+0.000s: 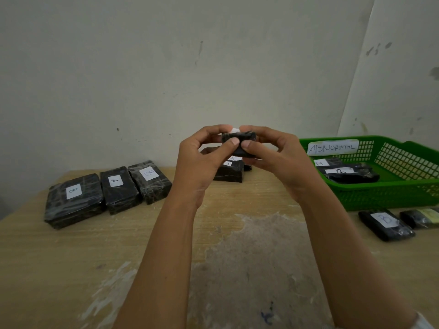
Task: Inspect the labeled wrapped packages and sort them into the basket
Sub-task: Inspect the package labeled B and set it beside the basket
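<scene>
Table (71,269): pale wood, with a worn grey patch at centre.

Far left, a row of three black wrapped packages, side by side and close together:
- first package (73,200), label unclear, B or 8
- second package (118,188), label A
- third package (149,180), label looks like B

Centre, raised above the table — left hand (202,160) and right hand (280,162). Thumbs and fingers of both pinch one small held package (238,141), a white label edge showing on top.

Behind the hands: rear package (229,172) on the table, label A.

Right — green basket (403,193), tag ABNORMAL, with basket packages (349,174) lying inside.

In front of the basket: package marked B (386,224), and just beside it an edge package (420,218), partly cut off.
</scene>
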